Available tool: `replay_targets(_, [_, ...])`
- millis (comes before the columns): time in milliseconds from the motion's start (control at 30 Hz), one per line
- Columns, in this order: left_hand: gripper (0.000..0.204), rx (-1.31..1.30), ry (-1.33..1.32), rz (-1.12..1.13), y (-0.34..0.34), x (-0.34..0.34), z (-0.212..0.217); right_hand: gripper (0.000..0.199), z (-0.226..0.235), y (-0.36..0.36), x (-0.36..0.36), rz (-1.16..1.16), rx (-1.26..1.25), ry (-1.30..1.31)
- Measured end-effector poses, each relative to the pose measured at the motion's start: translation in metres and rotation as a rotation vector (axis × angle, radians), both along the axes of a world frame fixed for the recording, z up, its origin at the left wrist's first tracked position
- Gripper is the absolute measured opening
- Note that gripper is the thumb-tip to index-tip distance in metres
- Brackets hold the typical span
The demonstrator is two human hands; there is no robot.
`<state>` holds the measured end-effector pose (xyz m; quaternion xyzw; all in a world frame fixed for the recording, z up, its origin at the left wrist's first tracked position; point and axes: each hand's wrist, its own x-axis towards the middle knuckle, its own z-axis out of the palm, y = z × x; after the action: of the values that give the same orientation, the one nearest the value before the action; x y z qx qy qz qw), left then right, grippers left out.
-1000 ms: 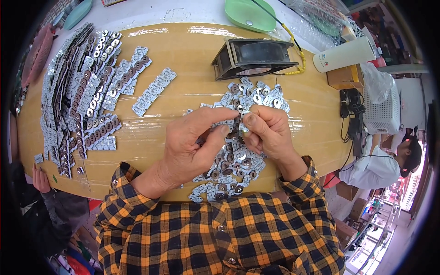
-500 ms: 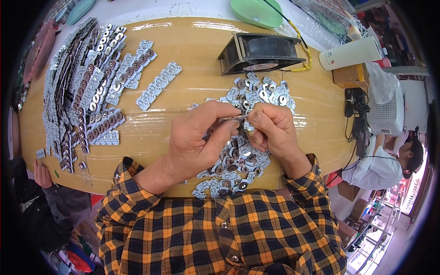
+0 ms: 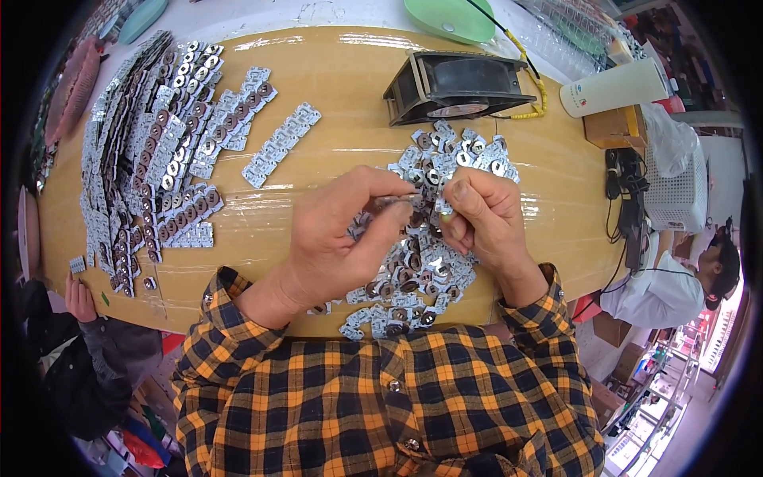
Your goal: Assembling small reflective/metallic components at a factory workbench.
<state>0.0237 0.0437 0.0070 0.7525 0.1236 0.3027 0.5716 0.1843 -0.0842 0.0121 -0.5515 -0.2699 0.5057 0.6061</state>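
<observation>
My left hand [image 3: 342, 230] is closed in a pinch, thumb against forefinger, on a small circuit board [image 3: 395, 200] mostly covered by the fingertips. Just to its right, my right hand [image 3: 485, 215] is also closed, pinching a small white circuit board [image 3: 443, 205] between thumb and curled fingers. A narrow gap separates the two hands. Beneath and around them lies a loose heap of small white boards [image 3: 425, 274], many bearing round dark or silvery parts. Toward the left, a strip of joined white boards [image 3: 280, 145] lies by itself on the tabletop.
Stacked rows of joined boards [image 3: 151, 151] cover the table's left side. A black fan [image 3: 461, 86] stands behind the heap, near a green dish [image 3: 449, 20]. At right are a white bottle [image 3: 612, 89], a cardboard box [image 3: 616, 127], cables [image 3: 624, 175] and a white basket [image 3: 675, 191]. A co-worker's hand [image 3: 80, 300] rests at the left edge.
My hands have drawn slightly apart; before, their fingertips met at a small board. The whole view has shifted a little.
</observation>
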Motion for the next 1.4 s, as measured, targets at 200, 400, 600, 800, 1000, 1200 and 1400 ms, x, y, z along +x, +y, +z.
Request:
replay_targets(200, [0.020,0.034,-0.066,0.001,0.002,0.003,-0.001,0.032,0.002,0.000,-0.005,0.048,-0.045,-0.034])
replay_targets(400, [0.022,0.172,-0.120,-0.043,0.004,0.005,-0.003,0.033,0.006,0.002,-0.009,0.019,-0.069,-0.051])
replay_targets(600, [0.019,-0.015,-0.026,-0.060,0.001,0.001,-0.005,0.032,0.003,0.002,-0.007,0.012,-0.094,-0.114])
replay_targets(800, [0.018,-0.236,-0.016,-0.043,-0.003,0.004,-0.009,0.035,0.002,0.004,-0.007,0.064,-0.045,-0.445])
replay_targets(1000, [0.013,-0.238,0.113,0.119,-0.002,0.006,-0.011,0.031,0.012,0.005,-0.001,0.063,-0.147,-0.506])
replay_targets(1200, [0.015,-0.479,-0.036,0.012,-0.003,0.010,0.000,0.022,0.006,0.001,0.003,0.075,-0.001,-0.737])
replay_targets(1400, [0.014,-0.454,0.103,-0.122,0.000,0.005,0.003,0.029,0.006,-0.002,0.006,0.041,0.098,-0.855])
